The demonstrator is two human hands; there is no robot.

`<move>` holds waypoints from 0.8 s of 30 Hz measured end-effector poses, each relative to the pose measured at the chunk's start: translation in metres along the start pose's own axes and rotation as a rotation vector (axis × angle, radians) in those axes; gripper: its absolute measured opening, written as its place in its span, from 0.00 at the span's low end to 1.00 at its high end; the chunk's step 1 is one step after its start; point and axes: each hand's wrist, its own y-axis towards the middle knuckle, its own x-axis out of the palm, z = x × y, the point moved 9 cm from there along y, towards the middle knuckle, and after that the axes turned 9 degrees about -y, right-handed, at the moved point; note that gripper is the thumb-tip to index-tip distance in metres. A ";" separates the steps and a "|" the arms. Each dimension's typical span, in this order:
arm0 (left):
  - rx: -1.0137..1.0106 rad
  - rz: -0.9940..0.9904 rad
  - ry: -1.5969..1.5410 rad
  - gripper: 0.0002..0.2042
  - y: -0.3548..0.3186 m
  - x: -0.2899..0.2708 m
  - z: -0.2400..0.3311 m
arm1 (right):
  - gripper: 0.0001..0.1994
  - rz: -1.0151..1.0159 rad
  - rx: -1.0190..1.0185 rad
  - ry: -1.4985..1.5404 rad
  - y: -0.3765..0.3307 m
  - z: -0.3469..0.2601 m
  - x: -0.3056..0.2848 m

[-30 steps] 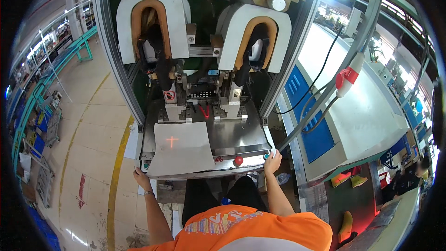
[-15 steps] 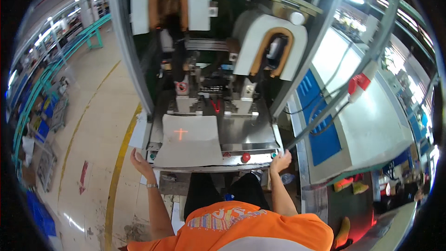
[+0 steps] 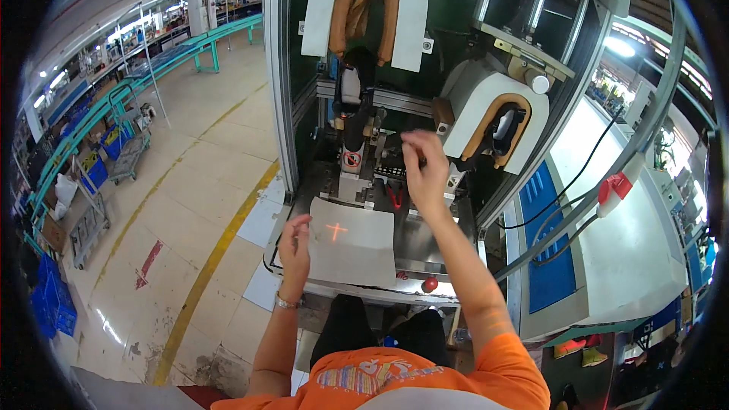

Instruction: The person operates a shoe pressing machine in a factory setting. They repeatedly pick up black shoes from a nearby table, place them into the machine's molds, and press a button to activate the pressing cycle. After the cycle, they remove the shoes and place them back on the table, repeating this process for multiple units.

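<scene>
My left hand (image 3: 295,254) is raised at the left edge of a whitish sheet (image 3: 353,258), fingers loosely bent and nothing in them. On that sheet, at the front of a two-station press machine, falls a red light cross (image 3: 336,231). My right hand (image 3: 427,171) reaches up in front of the right station, fingers bent but apart, holding nothing visible. Behind it a dark shoe-like piece (image 3: 505,127) sits inside a white U-shaped pad (image 3: 474,95) with a brown lining. Under the left U-shaped pad (image 3: 323,19), a black shoe-like piece (image 3: 353,87) stands on its mount.
A red button (image 3: 430,285) sits on the machine's front edge, and red-handled pliers (image 3: 395,196) lie between the stations. Metal posts (image 3: 279,68) frame the machine. On the right stand a white and blue machine (image 3: 607,250) and a hanging cable with a red plug (image 3: 611,193).
Both hands have left the front corners of the machine. My right hand moved up and inward toward the right station; my left moved inward beside the sheet. The view has shifted.
</scene>
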 end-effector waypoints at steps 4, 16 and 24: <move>-0.028 -0.024 0.009 0.09 -0.008 0.003 0.004 | 0.08 -0.008 -0.103 -0.034 0.057 -0.022 0.025; -0.061 -0.057 -0.004 0.09 -0.001 0.000 0.018 | 0.02 0.003 -0.510 -0.422 0.115 -0.057 0.084; -0.385 -0.210 -0.573 0.19 0.032 0.016 0.043 | 0.04 -0.069 -0.122 0.085 0.072 -0.059 -0.034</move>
